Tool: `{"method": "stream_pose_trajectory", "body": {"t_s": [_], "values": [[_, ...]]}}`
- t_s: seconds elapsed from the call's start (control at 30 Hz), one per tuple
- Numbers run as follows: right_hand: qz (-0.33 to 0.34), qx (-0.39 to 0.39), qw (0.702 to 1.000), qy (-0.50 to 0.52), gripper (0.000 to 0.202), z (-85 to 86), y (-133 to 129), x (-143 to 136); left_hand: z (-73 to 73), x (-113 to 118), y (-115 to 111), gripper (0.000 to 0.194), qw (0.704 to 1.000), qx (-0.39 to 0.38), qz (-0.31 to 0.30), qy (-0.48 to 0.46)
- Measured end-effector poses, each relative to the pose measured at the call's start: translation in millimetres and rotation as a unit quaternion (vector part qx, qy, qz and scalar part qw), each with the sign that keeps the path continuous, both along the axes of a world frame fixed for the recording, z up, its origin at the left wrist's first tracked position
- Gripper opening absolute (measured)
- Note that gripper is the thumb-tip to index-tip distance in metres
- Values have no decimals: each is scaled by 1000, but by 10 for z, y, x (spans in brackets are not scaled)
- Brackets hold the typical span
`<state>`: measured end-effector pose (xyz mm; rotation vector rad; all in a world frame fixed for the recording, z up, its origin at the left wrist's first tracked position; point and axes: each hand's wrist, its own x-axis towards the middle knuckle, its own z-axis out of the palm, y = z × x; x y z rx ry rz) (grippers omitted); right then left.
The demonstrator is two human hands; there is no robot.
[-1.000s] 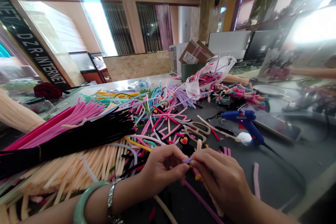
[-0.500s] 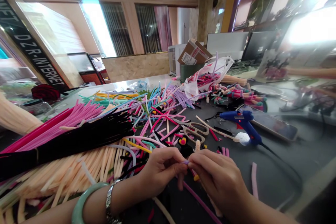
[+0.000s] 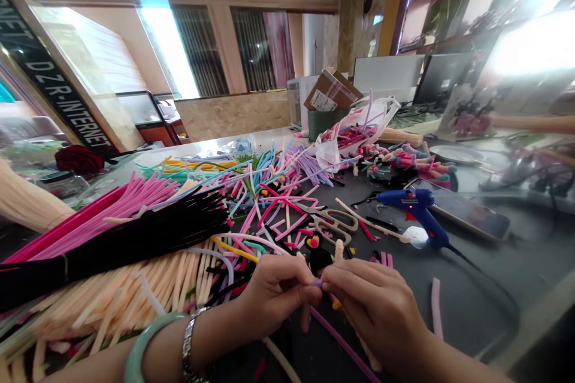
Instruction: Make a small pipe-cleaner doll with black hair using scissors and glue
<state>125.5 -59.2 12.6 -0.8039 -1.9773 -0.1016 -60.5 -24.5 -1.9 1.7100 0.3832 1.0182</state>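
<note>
Both hands meet low in the middle of the head view, over the dark table. My left hand pinches one end of a short purple pipe cleaner piece between thumb and forefinger. My right hand pinches its other end; most of the piece is hidden by the fingertips. Just beyond the fingers lies a small black figure part with a pink and yellow bit on it. A peach pipe cleaner stub sticks up behind my right hand. Under the hands runs a long pink-purple pipe cleaner.
Scissors lie beyond the hands. A blue glue gun with a lit red light and trailing cord rests at the right, beside a phone. Bundles of black and peach pipe cleaners fill the left. A plastic bag stands farther back.
The hands stay nearly in place, with the fingers shifting slightly on the purple piece. A little more of it shows between the fingertips. Nothing else has visibly moved.
</note>
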Motion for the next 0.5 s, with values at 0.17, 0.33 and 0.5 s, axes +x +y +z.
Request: {"method": "stream_pose_trajectory", "body": {"t_s": [0.17,0.33,0.5], "values": [[-5,4,1000,-3,25,1,-1,1,78,-17,-12,29,989,119,56,64],[-1,13,1000,-5,25,10,3,-5,113,-57,-31,29,971,194,71,121],[1,16,1000,-4,25,16,13,-4,93,-72,-36,27,966,209,80,133]]}}
